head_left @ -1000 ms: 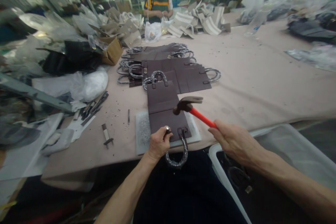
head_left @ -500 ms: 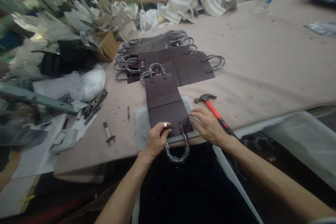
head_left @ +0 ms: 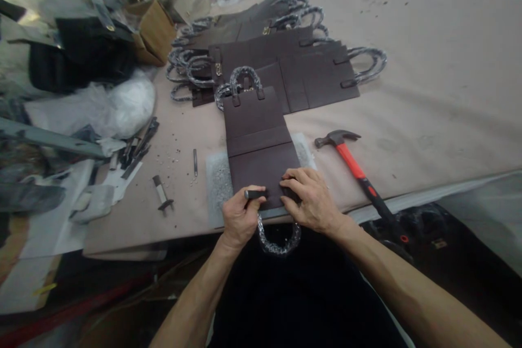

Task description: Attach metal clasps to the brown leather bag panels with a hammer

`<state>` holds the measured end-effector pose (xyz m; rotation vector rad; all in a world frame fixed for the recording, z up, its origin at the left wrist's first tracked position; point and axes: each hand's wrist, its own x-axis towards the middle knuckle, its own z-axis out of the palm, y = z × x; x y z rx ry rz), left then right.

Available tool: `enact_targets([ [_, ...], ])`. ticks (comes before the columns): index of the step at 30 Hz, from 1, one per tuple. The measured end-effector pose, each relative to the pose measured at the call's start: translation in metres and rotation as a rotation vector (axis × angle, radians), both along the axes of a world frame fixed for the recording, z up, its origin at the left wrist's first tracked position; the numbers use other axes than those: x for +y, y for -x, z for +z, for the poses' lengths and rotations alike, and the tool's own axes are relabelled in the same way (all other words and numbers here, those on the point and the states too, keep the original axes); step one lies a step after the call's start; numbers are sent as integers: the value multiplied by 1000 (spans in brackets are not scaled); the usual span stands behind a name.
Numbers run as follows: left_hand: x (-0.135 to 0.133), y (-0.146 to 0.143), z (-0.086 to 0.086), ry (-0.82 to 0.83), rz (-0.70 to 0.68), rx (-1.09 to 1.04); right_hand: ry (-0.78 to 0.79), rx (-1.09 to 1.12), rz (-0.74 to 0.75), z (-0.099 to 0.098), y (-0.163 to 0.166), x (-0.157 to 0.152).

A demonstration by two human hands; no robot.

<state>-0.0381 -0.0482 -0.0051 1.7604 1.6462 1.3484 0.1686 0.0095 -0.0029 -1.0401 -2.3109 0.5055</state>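
Note:
A dark brown leather bag panel [head_left: 261,160] lies on a grey slab [head_left: 218,190] at the table's front edge. Its near handle [head_left: 279,250], wrapped in clear plastic, hangs over the edge. My left hand [head_left: 240,217] is closed around a short metal punch [head_left: 255,194], held over the left side of the panel's near end. On the right side, my right hand [head_left: 312,198] grips the panel by the handle's dark tab, thumb and fingers around it. The fingers partly hide that tab. A claw hammer [head_left: 354,166] with a red and black handle lies right of my right hand.
More brown panels with wrapped handles [head_left: 322,73] are stacked behind. A thin metal rod [head_left: 195,163] and a pronged tool [head_left: 163,194] lie at left, among scattered bits. Dark strips [head_left: 141,147], plastic bags [head_left: 130,100] and a cardboard box [head_left: 153,30] crowd the left side.
My view has tilted down and come closer. My right hand has moved left onto the handle tab, where it was beside the panel's edge. My left hand still holds the punch.

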Motion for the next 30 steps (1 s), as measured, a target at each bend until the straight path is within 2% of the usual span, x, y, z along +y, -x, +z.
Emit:
enact_targets([
  [4, 0, 3, 0, 37, 14, -22, 12, 16, 3, 0, 2, 0],
  [9, -2, 3, 1, -92, -81, 60, 9, 11, 6, 2, 1, 2],
  [14, -2, 1, 3, 41, 71, -104, 18, 9, 12, 3, 1, 3],
  [20, 3, -1, 5, -23, -17, 29, 20, 12, 1, 2, 1, 1],
  [30, 5, -4, 1, 19, -23, 9, 13, 2, -2, 4, 1, 1],
])
